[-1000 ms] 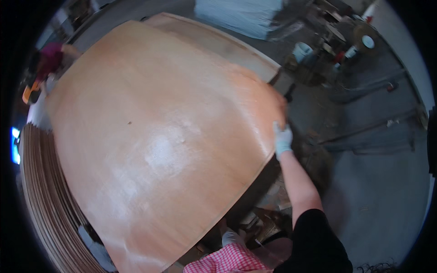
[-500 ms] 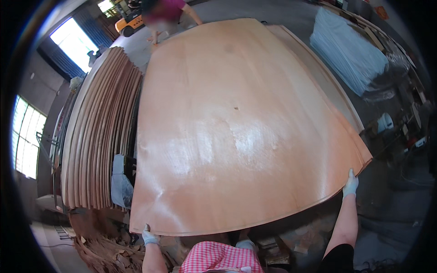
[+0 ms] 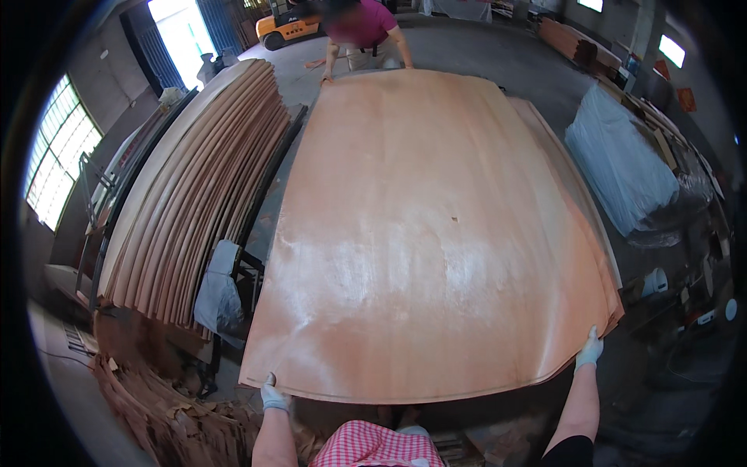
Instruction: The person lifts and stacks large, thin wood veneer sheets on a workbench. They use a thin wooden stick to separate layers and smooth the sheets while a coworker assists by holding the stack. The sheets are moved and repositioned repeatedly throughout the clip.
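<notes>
A large reddish-tan wood veneer sheet, glossy in places and with a small hole, spreads out in front of me over other sheets. My left hand, in a pale glove, grips its near edge by the left corner, thumb on top and fingers hidden beneath. Near the right corner, my right hand, gloved likewise, holds the edge in the same way. Across from me a person in a magenta top has both hands at the far edge of the sheet.
To the left stands a tall stack of wavy veneer sheets, with a grey-wrapped object beside it. Torn veneer scraps lie low left. A plastic-covered stack is at the right, near a white bucket. A yellow forklift stands far back.
My view has tilted up and turned a little, so the far person and floor show more. Both my hands keep hold of the sheet's near edge, and its right corner sits lower in view.
</notes>
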{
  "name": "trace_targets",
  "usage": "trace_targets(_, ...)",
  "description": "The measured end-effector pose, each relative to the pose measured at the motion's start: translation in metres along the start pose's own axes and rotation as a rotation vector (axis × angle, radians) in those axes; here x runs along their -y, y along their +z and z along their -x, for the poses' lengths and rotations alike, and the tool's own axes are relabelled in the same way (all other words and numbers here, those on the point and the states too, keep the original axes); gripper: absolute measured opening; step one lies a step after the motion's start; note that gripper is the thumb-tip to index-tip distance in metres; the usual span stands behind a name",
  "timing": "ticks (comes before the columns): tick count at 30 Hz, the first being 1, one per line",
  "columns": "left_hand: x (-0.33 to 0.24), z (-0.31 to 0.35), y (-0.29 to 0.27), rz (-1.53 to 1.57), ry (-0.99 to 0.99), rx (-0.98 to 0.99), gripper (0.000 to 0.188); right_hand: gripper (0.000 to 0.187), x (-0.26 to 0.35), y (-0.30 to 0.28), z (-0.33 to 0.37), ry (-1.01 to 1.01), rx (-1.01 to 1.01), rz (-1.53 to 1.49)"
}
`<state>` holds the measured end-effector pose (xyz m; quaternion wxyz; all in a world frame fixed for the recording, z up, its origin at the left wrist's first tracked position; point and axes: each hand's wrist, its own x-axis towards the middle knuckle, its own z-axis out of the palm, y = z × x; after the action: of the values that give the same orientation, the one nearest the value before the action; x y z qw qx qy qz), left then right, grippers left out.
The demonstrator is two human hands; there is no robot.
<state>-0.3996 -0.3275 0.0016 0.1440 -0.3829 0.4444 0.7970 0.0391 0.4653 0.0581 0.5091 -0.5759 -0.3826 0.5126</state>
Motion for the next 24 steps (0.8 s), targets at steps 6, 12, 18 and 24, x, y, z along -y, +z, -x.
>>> trace_targets(6,-0.002,0.018,0.012,-0.061,0.028,-0.010,0.055,0.057,0.006,0.012,0.012,0.001,-0.004,0.000)
trace_targets(12,-0.013,0.041,0.032,0.007,0.139,0.013,0.053,0.055,0.024,0.010,0.020,-0.015,0.024,-0.078)
trace_targets(18,-0.047,0.031,0.024,-0.017,0.127,0.080,0.051,0.048,0.033,0.016,0.029,-0.022,-0.004,-0.098)
trace_targets(24,-0.047,0.044,0.053,-0.078,0.165,0.088,0.052,0.050,0.040,0.000,0.027,-0.016,-0.068,-0.083)
